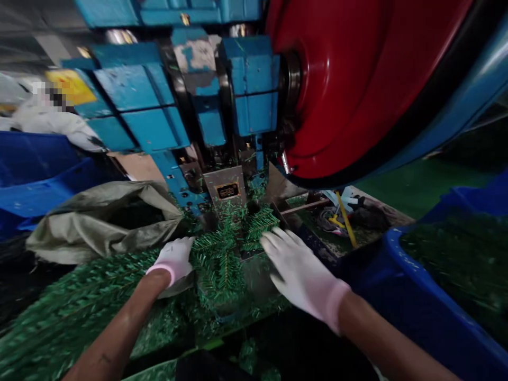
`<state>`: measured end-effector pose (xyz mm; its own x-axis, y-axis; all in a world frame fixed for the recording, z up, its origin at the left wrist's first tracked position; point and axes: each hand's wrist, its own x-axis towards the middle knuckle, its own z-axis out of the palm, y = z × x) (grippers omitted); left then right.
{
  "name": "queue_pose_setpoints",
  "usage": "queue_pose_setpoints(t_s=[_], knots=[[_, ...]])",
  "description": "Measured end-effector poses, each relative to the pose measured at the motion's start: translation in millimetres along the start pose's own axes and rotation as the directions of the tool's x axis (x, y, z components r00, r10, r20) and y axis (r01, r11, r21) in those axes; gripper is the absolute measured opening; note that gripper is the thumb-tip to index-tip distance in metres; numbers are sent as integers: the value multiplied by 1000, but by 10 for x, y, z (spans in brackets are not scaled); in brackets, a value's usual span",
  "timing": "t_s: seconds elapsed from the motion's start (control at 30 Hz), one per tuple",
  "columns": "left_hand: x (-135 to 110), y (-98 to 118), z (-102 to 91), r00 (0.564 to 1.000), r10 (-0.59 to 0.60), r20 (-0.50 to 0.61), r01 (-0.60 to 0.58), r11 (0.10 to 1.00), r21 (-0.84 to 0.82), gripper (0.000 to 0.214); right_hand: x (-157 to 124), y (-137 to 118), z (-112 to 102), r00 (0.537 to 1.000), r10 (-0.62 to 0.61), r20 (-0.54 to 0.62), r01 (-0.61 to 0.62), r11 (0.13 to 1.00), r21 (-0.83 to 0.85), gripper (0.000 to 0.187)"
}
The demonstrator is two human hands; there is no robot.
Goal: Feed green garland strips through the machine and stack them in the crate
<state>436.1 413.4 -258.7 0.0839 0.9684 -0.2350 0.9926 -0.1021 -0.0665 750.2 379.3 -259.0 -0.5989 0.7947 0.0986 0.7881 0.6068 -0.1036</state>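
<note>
My left hand (174,259), in a white glove with a pink cuff, is closed on an artificial pine branch (216,259) whose green sprigs spread over the machine's worktop. My right hand (297,270), gloved the same way, has its fingers stretched out flat, with the fingertips by a short pine sprig (260,227). That sprig lies just in front of the metal plate (230,188) of a blue press machine (146,114). Long green garland strands (95,286) trail off to the left behind my left wrist.
A large red flywheel (357,79) juts out at upper right. An open grey-green sack (107,222) and blue crates (35,159) are at left. Right of the machine are a tray of tools (337,222) and a blue bin (400,275) holding green clippings. A person in white (55,116) is behind.
</note>
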Motion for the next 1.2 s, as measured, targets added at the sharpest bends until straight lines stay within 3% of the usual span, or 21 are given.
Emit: queue_pose_setpoints(t_s=[0.07,0.17,0.23,0.27,0.33,0.37,0.47,0.53,0.6,0.73,0.87,1.03,1.2], knots=[[-81,-21,-56,999,8,-42,-8,1000,17,83,416,-80,33,997,-27,78,37,992,-123,73],[-383,5,-166,984,-7,-175,17,998,57,102,890,-109,239,985,2,170,40,969,-243,59],[-655,130,-187,931,59,-361,-21,994,106,93,1012,-91,377,988,7,152,31,968,-248,46],[-777,233,-167,882,121,-455,-70,989,129,81,1026,-81,424,990,5,140,30,969,-245,42],[-941,492,-62,807,246,-536,-186,969,164,54,1009,-67,467,992,1,128,30,971,-239,40],[-972,629,12,824,244,-511,-188,969,160,48,995,-63,468,992,2,127,28,972,-235,40],[-917,928,216,959,66,-277,-28,990,136,40,974,-50,443,992,10,128,18,976,-217,42],[-859,959,256,991,-30,-133,51,987,155,33,976,-28,429,992,18,123,6,981,-193,40],[-845,854,190,995,-57,-84,72,980,187,40,982,9,421,993,20,120,-2,989,-148,39],[-829,452,-124,990,-110,-92,132,952,276,47,990,108,417,992,-1,122,3,1000,-15,49],[-613,201,-319,999,-18,-35,28,951,308,46,979,213,434,992,-24,125,8,992,123,69],[-279,390,-235,991,121,-49,-103,957,273,45,913,354,425,991,-64,118,31,965,261,94],[-145,661,-161,989,126,-71,-113,979,170,32,927,356,388,986,-82,143,42,964,262,79]])
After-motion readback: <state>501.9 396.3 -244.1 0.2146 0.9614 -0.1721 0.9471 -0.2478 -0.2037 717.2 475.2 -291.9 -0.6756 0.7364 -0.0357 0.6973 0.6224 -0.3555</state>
